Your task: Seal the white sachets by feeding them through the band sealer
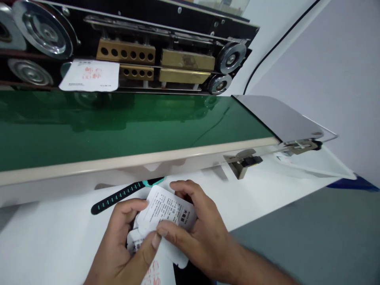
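Observation:
Both my hands are closed around a small bunch of white printed sachets [162, 206] in front of the machine. My left hand [124, 241] grips them from the left, its thumb pressing over the lower sachets. From the right, my right hand [204, 233] pinches the top sachet between thumb and fingers; black print on that sachet faces up. Other sachets fan out beneath it, partly hidden by my fingers. Farther off, another white sachet [92, 77] with red print is held at its top edge in the band sealing machine [184, 59], above the green conveyor belt [142, 126].
A black and teal watch [121, 196] lies on the white table [68, 233], just beyond my hands. Brass blocks and metal rollers line the machine's open side. A metal bracket with a black knob [251, 161] juts from the conveyor's front edge. A red-printed white sachet [154, 273] shows below my hands.

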The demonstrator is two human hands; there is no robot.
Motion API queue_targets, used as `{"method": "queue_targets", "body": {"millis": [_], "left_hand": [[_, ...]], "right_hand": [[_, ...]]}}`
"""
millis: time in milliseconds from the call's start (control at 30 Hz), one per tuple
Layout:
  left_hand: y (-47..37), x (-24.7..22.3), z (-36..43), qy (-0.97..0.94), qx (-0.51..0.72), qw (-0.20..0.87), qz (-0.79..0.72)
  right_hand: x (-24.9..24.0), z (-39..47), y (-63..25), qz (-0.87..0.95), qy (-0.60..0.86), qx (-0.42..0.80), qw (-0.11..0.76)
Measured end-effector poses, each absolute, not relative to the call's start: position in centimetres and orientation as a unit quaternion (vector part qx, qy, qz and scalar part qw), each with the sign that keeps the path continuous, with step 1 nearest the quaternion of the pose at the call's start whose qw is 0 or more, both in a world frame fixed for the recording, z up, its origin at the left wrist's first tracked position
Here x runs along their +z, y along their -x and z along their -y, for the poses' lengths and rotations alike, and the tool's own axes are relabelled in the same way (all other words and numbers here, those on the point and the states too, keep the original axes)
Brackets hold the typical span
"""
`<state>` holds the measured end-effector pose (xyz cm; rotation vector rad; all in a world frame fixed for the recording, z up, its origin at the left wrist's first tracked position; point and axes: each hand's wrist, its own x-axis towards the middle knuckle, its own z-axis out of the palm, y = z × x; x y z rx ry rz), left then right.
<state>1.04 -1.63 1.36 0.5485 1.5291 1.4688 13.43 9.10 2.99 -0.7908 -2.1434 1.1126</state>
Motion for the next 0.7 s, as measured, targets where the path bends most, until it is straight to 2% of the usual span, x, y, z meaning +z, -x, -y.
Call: {"method": "queue_targets", "body": {"millis": [133, 233, 300, 400, 467, 533, 600, 700], "left_hand": [[-0.8, 1.4, 1.7, -0.231, 0.596, 0.465, -0.613], [-0.7, 1.4, 1.9, -0.256, 0.587, 0.457, -0.617], [-0.7, 1.3, 1.9, -0.259, 0.589, 0.453, -0.618], [-0.6, 1.4, 1.8, -0.253, 0.597, 0.442, -0.619], [-0.5, 1.4, 1.7, -0.26, 0.615, 0.422, -0.614], [-0.5, 1.5, 1.6, -0.258, 0.637, 0.407, -0.602], [-0.5, 1.5, 1.6, -0.241, 0.651, 0.407, -0.594], [-0.6, 1.6, 1.7, -0.238, 0.647, 0.411, -0.596]], "right_hand": [[3.2, -9.2, -13.5, 0.705, 0.338, 0.566, 0.26], [3.1, -9.0, -13.8, 0.649, 0.341, 0.612, 0.296], [3.4, -8.9, -14.1, 0.654, 0.336, 0.573, 0.362], [4.2, -8.9, -14.7, 0.731, 0.276, 0.425, 0.458], [4.6, -9.2, -15.0, 0.817, 0.196, 0.339, 0.423], [4.8, -9.6, -15.1, 0.885, 0.13, 0.305, 0.328], [4.7, -9.9, -15.1, 0.907, 0.107, 0.318, 0.252], [4.5, -10.0, -15.2, 0.902, 0.11, 0.361, 0.207]]}}
